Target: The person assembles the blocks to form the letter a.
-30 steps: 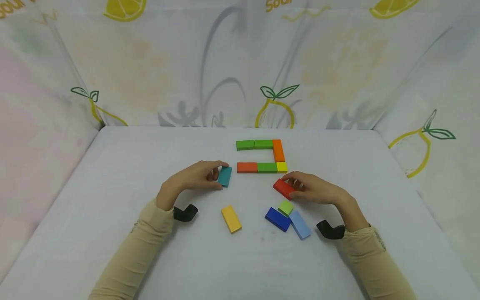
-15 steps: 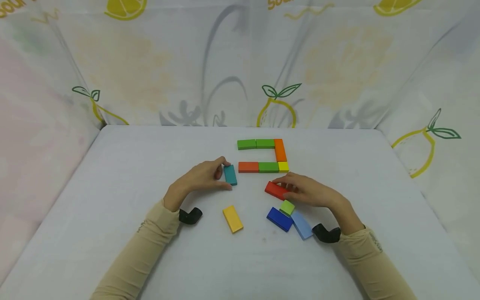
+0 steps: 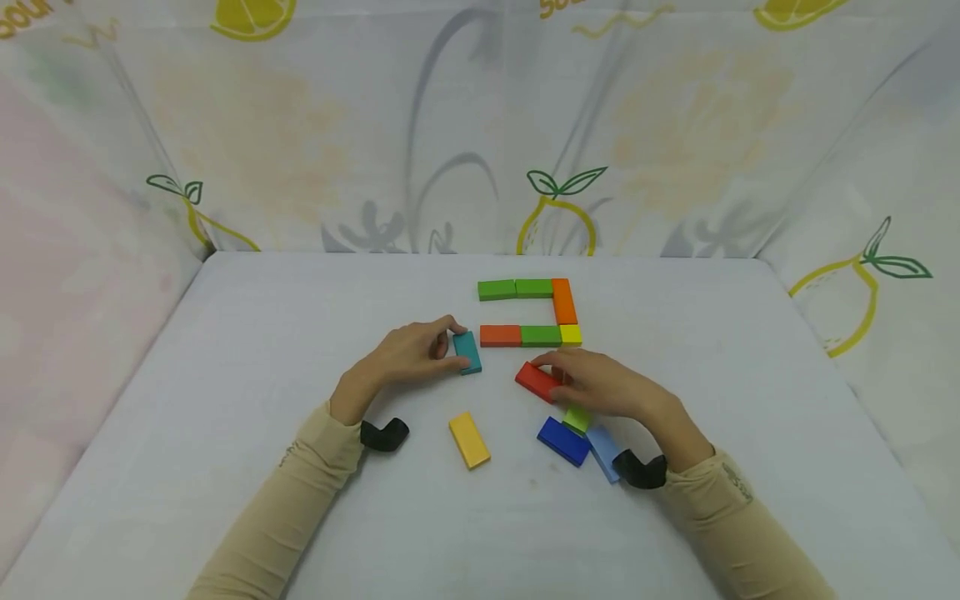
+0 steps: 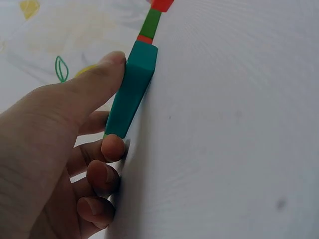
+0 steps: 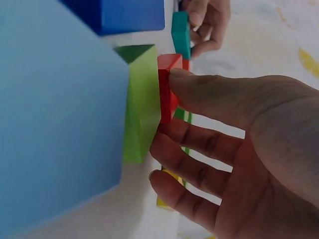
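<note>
My left hand pinches a teal block between thumb and fingers, just left of the orange-red block that ends the front row. In the left wrist view the teal block stands between thumb and fingertips, close over the white cloth. My right hand grips a red block by its right end, in front of that row. Seen from the right wrist, the thumb lies on the red block, beside a lime green block.
Green blocks, an orange block and a small yellow block form the three-sided outline with the front row. Nearer lie a dark blue block, a light blue block partly under the right wrist's black mount, and a yellow-orange block.
The left hand has brought the teal block right, closer to the front row, and its tilt has changed. The right hand has shifted left with the red block, its wrist now overlapping the light blue block.
</note>
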Available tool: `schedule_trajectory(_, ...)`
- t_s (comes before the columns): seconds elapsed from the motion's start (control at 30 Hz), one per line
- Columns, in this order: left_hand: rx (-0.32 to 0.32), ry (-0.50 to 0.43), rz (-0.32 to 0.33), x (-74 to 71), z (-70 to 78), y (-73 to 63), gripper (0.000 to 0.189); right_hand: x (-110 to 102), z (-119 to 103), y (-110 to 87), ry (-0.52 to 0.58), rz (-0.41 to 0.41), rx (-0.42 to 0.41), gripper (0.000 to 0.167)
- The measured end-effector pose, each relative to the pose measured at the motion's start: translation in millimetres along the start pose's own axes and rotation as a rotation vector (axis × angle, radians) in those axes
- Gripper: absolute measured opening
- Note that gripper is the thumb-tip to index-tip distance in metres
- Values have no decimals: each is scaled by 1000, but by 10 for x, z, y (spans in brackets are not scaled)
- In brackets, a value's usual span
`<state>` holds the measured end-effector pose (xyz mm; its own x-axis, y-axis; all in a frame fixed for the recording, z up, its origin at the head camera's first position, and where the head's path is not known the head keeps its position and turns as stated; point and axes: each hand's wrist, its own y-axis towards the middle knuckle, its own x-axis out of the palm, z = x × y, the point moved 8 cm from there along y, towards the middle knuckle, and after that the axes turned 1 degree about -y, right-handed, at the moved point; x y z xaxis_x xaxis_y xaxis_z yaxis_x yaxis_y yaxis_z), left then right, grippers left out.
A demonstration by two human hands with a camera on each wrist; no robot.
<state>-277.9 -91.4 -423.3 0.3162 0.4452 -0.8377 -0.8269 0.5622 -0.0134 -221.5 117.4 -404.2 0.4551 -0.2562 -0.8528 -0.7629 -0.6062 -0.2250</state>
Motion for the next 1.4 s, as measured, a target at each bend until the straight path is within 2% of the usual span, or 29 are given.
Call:
schedule_trajectory(0.23, 44, 17, 33, -26, 39, 3, 45, -5, -97, 22, -35, -27, 70, 43)
schedule_trajectory(0.5, 36, 72, 74, 17, 45, -8, 48, 104, -166, 44, -56, -70, 85, 43)
schedule_trajectory(0.8, 18, 79, 94, 4, 54, -24, 48, 165, -325, 52, -70, -9, 44, 41)
schedule_trajectory(1.03, 11, 68, 81, -1, 62, -25, 50, 175, -452, 50, -99, 41, 7, 43)
schedule_trajectory(1.4, 27, 59, 75, 8, 55, -25, 50, 216, -537, 74, -112, 53, -15, 44)
